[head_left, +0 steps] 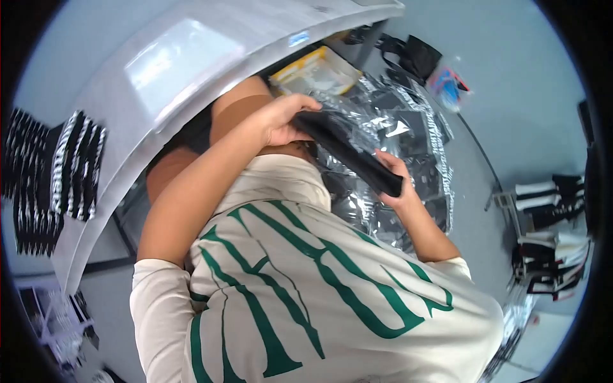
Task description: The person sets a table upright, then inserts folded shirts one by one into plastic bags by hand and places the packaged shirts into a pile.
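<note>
A folded black item (351, 152), perhaps cloth in clear plastic, is held up between both hands in front of the body. My left hand (289, 120) grips its upper left end, with fingers and thumb wrapped round the edge. At its lower right end, my right hand (394, 181) is closed round the other edge. Beneath and behind it lie several black items in shiny clear plastic bags (408, 137), heaped beside my legs.
A white table (185, 70) curves along the upper left, with stacks of folded black and white items (54, 172) on it. A yellow-edged package (319, 70) and a black bag (418, 57) lie beyond the heap. Folded clothes (549, 236) are at the right.
</note>
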`<move>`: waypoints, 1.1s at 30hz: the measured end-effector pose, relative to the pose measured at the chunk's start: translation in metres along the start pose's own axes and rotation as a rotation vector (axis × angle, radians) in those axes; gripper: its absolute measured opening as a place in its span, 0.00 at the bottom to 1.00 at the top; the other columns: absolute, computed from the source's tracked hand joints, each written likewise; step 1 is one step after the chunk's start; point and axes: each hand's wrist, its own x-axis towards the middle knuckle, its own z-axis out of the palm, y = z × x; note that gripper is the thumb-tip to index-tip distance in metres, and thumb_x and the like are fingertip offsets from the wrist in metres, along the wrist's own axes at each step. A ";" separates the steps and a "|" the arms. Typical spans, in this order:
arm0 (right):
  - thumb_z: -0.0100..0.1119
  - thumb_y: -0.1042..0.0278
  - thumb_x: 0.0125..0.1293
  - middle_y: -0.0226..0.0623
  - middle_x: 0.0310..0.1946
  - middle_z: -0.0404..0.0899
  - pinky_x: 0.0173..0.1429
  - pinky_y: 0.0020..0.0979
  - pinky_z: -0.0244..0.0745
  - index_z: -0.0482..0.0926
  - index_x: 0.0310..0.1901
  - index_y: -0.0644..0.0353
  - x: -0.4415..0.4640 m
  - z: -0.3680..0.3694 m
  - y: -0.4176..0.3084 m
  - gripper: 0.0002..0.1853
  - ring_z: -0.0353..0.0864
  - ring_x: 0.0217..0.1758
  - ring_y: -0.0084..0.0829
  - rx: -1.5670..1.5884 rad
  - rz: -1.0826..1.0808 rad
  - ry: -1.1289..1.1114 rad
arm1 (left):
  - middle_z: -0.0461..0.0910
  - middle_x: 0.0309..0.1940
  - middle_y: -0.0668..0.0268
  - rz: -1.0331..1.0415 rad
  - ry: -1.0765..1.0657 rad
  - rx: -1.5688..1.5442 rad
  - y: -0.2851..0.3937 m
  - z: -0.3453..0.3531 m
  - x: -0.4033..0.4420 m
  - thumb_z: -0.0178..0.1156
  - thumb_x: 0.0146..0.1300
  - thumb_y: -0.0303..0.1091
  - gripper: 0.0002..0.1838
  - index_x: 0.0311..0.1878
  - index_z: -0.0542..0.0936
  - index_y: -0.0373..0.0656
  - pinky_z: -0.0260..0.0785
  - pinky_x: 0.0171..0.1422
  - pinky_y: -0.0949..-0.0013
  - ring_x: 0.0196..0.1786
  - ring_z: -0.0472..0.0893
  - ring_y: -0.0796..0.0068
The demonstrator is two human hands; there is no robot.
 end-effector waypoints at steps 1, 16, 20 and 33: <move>0.60 0.61 0.67 0.40 0.36 0.85 0.39 0.34 0.86 0.80 0.39 0.58 -0.012 0.017 0.001 0.09 0.87 0.36 0.34 -0.033 -0.070 0.141 | 0.86 0.38 0.56 -0.012 -0.025 0.010 -0.007 -0.001 0.014 0.54 0.68 0.34 0.12 0.46 0.80 0.34 0.83 0.50 0.63 0.41 0.86 0.66; 0.32 0.63 0.78 0.63 0.57 0.75 0.55 0.37 0.87 0.64 0.64 0.77 -0.022 -0.039 0.008 0.25 0.81 0.58 0.54 0.314 0.064 -0.062 | 0.81 0.56 0.52 -0.352 -0.001 0.286 -0.032 0.010 0.013 0.42 0.75 0.50 0.26 0.63 0.74 0.41 0.80 0.57 0.62 0.55 0.84 0.58; 0.34 0.65 0.77 0.65 0.55 0.76 0.56 0.38 0.86 0.66 0.63 0.76 -0.016 -0.041 0.000 0.23 0.82 0.55 0.54 0.301 0.086 -0.086 | 0.82 0.54 0.51 -0.346 0.026 0.237 -0.035 0.006 0.017 0.44 0.73 0.55 0.33 0.61 0.75 0.31 0.79 0.58 0.59 0.53 0.84 0.59; 0.40 0.71 0.73 0.59 0.52 0.81 0.56 0.34 0.86 0.68 0.60 0.73 -0.014 -0.040 -0.017 0.19 0.87 0.50 0.43 0.242 0.014 -0.216 | 0.84 0.46 0.58 -0.234 0.072 0.235 -0.037 -0.003 0.020 0.51 0.70 0.56 0.31 0.59 0.75 0.35 0.79 0.56 0.54 0.47 0.85 0.66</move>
